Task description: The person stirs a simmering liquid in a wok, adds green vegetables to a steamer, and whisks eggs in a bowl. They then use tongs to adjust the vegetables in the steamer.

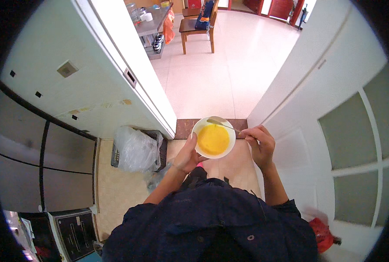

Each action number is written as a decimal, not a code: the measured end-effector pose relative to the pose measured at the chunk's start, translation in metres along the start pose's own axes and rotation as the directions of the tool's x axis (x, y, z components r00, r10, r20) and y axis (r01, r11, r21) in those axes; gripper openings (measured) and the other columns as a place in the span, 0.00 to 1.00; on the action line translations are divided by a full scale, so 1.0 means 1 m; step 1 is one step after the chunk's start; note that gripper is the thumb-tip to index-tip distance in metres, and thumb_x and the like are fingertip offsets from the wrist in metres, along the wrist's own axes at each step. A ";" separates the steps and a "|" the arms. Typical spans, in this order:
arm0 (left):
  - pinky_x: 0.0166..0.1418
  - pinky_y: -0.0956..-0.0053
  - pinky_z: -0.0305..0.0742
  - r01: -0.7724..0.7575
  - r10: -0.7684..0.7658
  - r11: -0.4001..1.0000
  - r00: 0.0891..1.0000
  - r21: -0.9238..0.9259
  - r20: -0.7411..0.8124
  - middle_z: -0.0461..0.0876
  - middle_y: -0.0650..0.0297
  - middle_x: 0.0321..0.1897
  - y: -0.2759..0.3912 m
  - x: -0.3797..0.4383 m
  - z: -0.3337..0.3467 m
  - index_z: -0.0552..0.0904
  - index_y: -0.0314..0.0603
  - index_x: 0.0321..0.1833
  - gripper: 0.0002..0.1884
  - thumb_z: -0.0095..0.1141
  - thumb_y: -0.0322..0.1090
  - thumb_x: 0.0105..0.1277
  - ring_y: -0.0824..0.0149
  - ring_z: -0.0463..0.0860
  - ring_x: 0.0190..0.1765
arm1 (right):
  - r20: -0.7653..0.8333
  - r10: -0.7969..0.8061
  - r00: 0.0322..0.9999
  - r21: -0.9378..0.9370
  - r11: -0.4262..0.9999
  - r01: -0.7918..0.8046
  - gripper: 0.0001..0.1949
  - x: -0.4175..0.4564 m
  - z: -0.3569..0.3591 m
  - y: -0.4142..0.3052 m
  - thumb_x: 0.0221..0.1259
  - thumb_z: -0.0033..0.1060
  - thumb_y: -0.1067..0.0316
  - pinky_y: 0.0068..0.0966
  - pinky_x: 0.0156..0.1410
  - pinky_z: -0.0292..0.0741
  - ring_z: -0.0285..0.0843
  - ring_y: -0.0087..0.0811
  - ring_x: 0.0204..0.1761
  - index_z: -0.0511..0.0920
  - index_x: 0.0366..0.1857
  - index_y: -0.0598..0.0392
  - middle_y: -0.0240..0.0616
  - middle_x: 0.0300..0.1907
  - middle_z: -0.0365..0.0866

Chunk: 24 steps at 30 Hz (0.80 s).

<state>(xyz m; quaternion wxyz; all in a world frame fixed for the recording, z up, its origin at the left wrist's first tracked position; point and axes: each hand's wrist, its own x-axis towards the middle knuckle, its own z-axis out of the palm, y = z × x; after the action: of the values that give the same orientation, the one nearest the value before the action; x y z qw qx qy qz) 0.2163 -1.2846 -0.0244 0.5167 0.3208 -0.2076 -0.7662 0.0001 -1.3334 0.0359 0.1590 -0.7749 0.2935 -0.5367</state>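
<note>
My left hand [187,154] holds a white bowl [232,144] by its left side, thumb at the rim and fingers beneath. Yellow liquid [213,140], like beaten egg, fills much of the bowl. A metal spoon [216,122] lies over the upper part of the bowl, its handle pinched between the thumb and fingers of my right hand [260,144], just right of the rim. Whether the spoon's tip touches the bowl's wall I cannot tell.
A doorway with a dark stone threshold [185,127] lies ahead. Left stands a basket [162,150] with a clear plastic bag [136,149]; right, a white panelled door [299,154]. Beyond are a wooden chair [188,25] and a grey table [148,28]. A red bag [321,235] is at lower right.
</note>
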 end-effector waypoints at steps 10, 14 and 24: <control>0.53 0.61 0.73 0.112 -0.111 0.993 0.992 -0.025 0.053 0.64 0.65 0.58 0.091 0.205 -0.021 0.55 0.53 0.63 0.25 0.38 0.52 0.67 0.63 0.72 0.55 | -0.061 0.622 0.781 0.389 0.735 -0.555 0.10 0.085 0.050 0.164 0.64 0.44 0.65 0.18 0.32 0.71 0.74 0.24 0.25 0.71 0.30 0.61 0.38 0.28 0.74; 0.53 0.59 0.72 0.135 -0.140 0.988 0.988 0.069 0.060 0.64 0.64 0.58 0.136 0.281 -0.028 0.54 0.52 0.63 0.25 0.38 0.52 0.67 0.62 0.70 0.57 | -0.095 0.826 0.556 0.609 0.490 -0.624 0.14 0.127 0.080 0.229 0.66 0.40 0.59 0.19 0.30 0.72 0.73 0.22 0.23 0.70 0.31 0.60 0.34 0.26 0.72; 0.57 0.59 0.70 0.218 -0.221 0.971 0.975 0.093 0.022 0.67 0.62 0.56 0.210 0.446 -0.027 0.58 0.52 0.63 0.31 0.40 0.60 0.62 0.61 0.71 0.56 | -0.200 0.827 0.526 0.757 0.471 -0.453 0.13 0.255 0.088 0.352 0.67 0.40 0.61 0.20 0.32 0.70 0.72 0.24 0.24 0.70 0.29 0.59 0.33 0.27 0.70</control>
<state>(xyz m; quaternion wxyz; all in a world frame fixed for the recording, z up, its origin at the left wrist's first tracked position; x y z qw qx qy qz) 0.2578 -1.7763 -0.0304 0.4104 0.3523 -0.2136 -0.8135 0.0462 -1.7726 -0.0061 0.5123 -0.3061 0.4128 -0.6881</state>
